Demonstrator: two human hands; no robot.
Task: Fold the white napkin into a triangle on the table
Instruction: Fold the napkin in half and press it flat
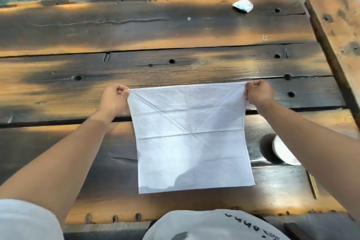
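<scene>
Fingers on both sides are curled tight, pinching the two far corners of the white napkin [190, 138]. Left hand [114, 99] has the corner at middle left of the frame, right hand [259, 93] has the one at middle right, and there's a ring showing on one right finger. That top edge is pulled straight between them. The napkin is fully opened out as a square in the centre of the frame, with crease lines crossing it straight and diagonally, and its near edge sits low in the frame on the wooden plank table [155, 31]. Can't really tell if the far edge is lifted off the wood or lying on it. Also on the table: a crumpled wrapper [243, 5] at upper right, well apart from the napkin, and a white round object [282, 152] at lower right, partly hidden behind the right forearm.
</scene>
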